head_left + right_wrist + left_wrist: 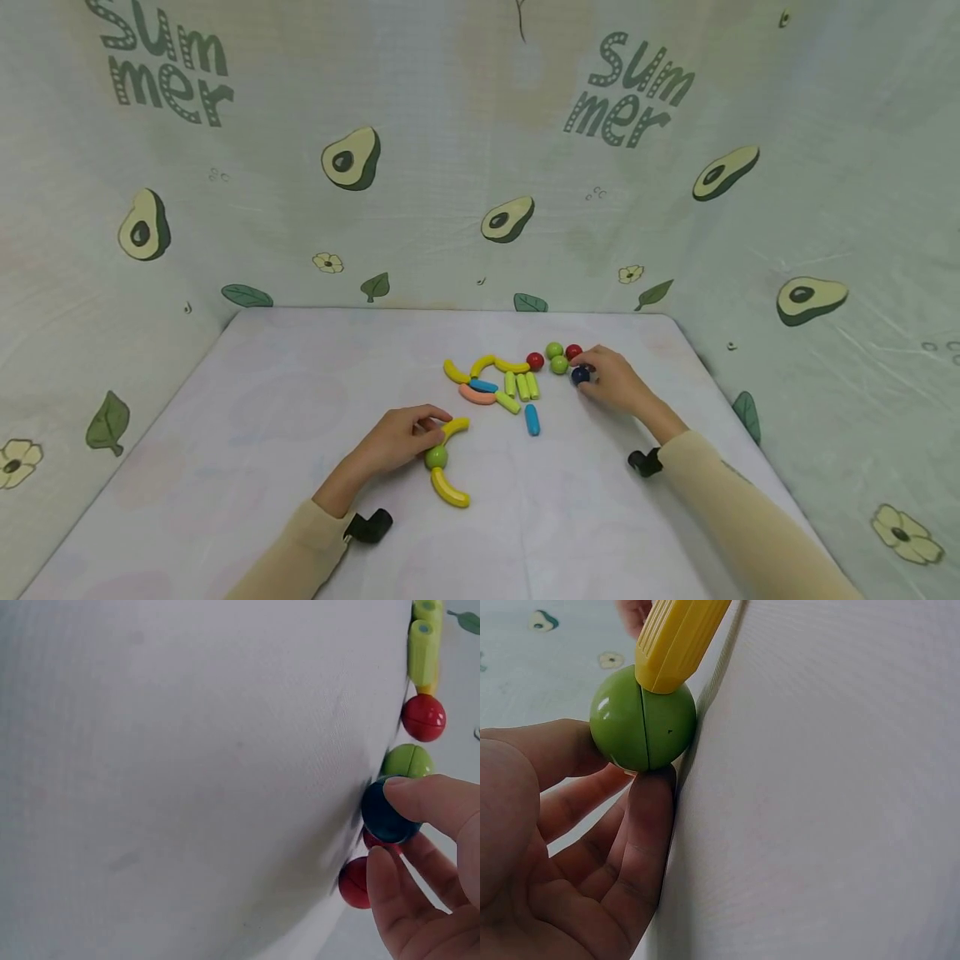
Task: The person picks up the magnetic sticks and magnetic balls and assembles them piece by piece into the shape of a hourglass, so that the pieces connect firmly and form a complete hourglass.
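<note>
My left hand [401, 437] pinches a glossy green ball [634, 724], its thumb at one side and fingertips underneath. A curved yellow rod [450, 489] joins that ball on the near side; a second yellow rod [456, 427] runs off its far side, partly covered by the fingers. On the right, my right hand [613, 379] holds a dark blue ball [390, 811] between thumb and fingers, close over the table. Red balls [354, 883] and a green ball [409, 760] lie right beside it in the right wrist view.
Mid-table lie curved yellow rods [483, 364], short light-green rods [522, 386], an orange curved rod [477, 396] and blue rods [532, 420]. A red ball [535, 361] touches a yellow rod's end. A printed cloth [435, 100] surrounds the white table [300, 367].
</note>
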Tool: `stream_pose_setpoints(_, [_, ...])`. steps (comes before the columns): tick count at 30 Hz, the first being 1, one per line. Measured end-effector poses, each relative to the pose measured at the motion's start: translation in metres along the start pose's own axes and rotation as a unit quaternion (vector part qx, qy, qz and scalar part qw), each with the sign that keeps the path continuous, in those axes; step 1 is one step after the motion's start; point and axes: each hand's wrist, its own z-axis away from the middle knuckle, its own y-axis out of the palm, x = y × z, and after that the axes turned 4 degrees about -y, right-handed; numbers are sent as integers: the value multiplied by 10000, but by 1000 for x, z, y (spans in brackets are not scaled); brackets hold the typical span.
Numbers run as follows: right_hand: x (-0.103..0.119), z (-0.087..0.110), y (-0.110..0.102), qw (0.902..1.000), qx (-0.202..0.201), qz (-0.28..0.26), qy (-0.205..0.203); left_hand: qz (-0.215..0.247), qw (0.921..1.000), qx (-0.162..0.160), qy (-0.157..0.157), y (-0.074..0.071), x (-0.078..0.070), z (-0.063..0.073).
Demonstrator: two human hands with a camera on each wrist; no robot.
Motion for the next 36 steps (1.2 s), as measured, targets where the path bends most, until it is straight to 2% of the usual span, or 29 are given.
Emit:
stream_pose_setpoints(7, [0, 2, -1, 9998, 157, -116, 92, 15, 10000, -1, 3, 0, 0, 1])
stream_pose_setpoints(12, [8, 7, -3, 9998, 80, -143, 80, -15, 10000, -2, 41, 1, 2, 1])
stream_pose_setpoints(17, [31, 10, -3, 9991, -55, -398, -101, -84, 9999, -86, 22, 1, 3, 2])
stream_pose_setpoints(22, [54, 12, 4, 9964, -145, -837, -81, -80, 9999, -92, -6, 0, 3, 2])
stream_pose_setpoints(36, [107, 17, 30, 9817, -123, -1898, -30, -52, 10000, -43, -22, -1, 3, -1])
